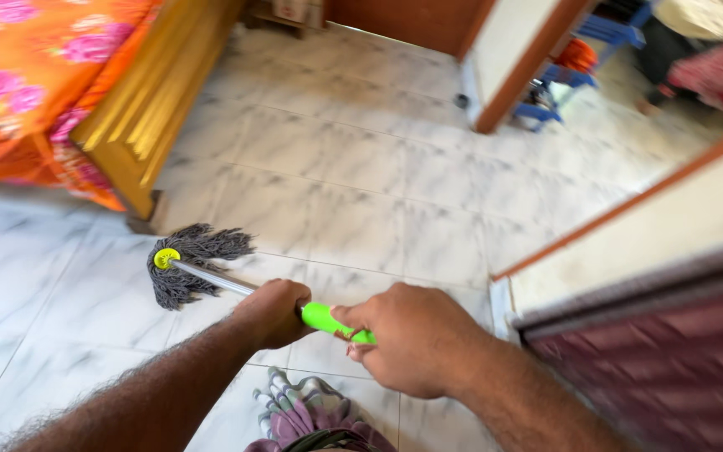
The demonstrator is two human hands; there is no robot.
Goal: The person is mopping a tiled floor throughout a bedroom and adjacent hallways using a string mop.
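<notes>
Far to the left of the grip stood a bed covered in an orange sheet with pink flowers (27, 75), edged by a yellow wooden bed frame (156, 92). Just ahead and left of the hands, the grey string mop head with a yellow plastic hub (190, 264) lay spread on the white marbled floor tiles (336, 167), close to the frame's foot. From it the silver metal shaft ran back into the left hand (274, 314), which was closed around the shaft where the bright green plastic handle grip (321, 318) began. The right hand (407, 335) was wrapped around the green grip's upper end, thumb on top. Right of the hands rose a white wall with an orange-brown trim (629, 226), and beyond it what looked like a blue plastic stool (562, 84).
</notes>
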